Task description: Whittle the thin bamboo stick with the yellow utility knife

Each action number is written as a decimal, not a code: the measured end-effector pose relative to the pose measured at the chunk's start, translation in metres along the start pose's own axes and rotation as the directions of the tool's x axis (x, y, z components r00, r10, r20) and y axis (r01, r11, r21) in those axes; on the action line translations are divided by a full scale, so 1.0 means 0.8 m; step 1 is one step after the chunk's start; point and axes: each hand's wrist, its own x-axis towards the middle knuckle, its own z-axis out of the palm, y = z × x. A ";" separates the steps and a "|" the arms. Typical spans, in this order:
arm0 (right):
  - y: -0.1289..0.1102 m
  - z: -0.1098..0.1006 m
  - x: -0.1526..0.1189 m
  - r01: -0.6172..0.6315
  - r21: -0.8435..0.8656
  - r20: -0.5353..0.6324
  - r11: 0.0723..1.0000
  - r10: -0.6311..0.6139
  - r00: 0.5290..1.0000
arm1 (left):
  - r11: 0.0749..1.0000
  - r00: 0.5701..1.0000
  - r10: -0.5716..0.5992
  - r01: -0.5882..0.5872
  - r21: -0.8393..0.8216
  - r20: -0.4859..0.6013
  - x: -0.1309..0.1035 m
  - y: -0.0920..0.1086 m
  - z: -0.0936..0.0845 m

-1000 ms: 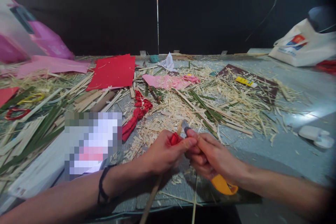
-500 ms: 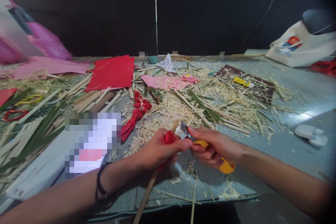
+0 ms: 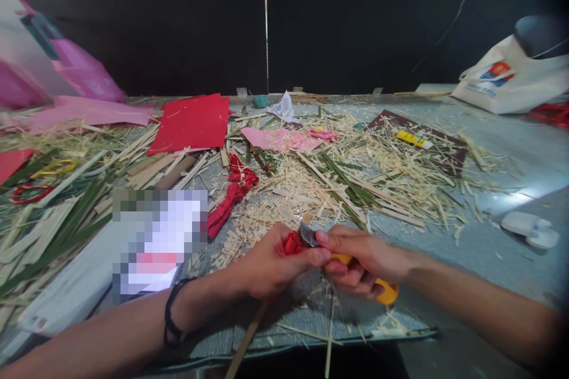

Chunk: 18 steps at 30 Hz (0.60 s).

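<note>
"What does the head view, our only 1, give you?"

"I'm reading it hand by hand. The left hand [image 3: 278, 263] is closed in a firm pinch on a slim wooden strip [image 3: 248, 337]. Its tip pokes out just beyond those fingers, and its long end slants down below the hand, which I take as leaving the tip free to work on. A bunched red piece [image 3: 293, 243] sits in the same grip; I can't tell whether it wraps the strip or merely lies against it."

"And the right hand [image 3: 362, 260]?"

"Curled around a yellow-handled knife [image 3: 387, 292], thumb up by the blade [image 3: 309, 235], I'd guess for fine control. That blade lies at the strip's tip, just beside the red piece."

"Why are the 2 hands so close?"

"To me it looks like bracing: the left thumb reaches right up to the right hand, which should steady short strokes."

"Anything around them?"

"On the table [image 3: 213, 334], shavings [image 3: 284, 201] spread just beyond both hands. A twisted red length [image 3: 231, 192] lies beyond the left hand; a glue stick [image 3: 413, 140] lies well beyond the right, clear of the blade."
</note>
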 end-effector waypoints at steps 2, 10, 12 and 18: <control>0.003 0.006 0.005 0.066 0.051 -0.058 0.997 -0.063 0.996 | 1.000 0.996 -0.019 0.020 0.003 -0.086 0.001 -0.003 0.004; 0.004 0.002 0.009 0.101 0.078 -0.093 0.992 -0.094 0.991 | 0.998 0.995 -0.049 0.046 -0.038 -0.090 0.003 -0.004 0.004; 0.002 -0.003 0.006 0.071 0.068 -0.056 0.995 -0.068 0.996 | 0.998 0.998 -0.043 0.041 -0.041 -0.052 0.002 -0.004 0.002; 0.000 -0.006 0.004 -0.027 0.068 0.039 0.997 0.025 0.999 | 0.997 1.000 0.010 -0.012 -0.070 -0.025 0.001 -0.005 0.001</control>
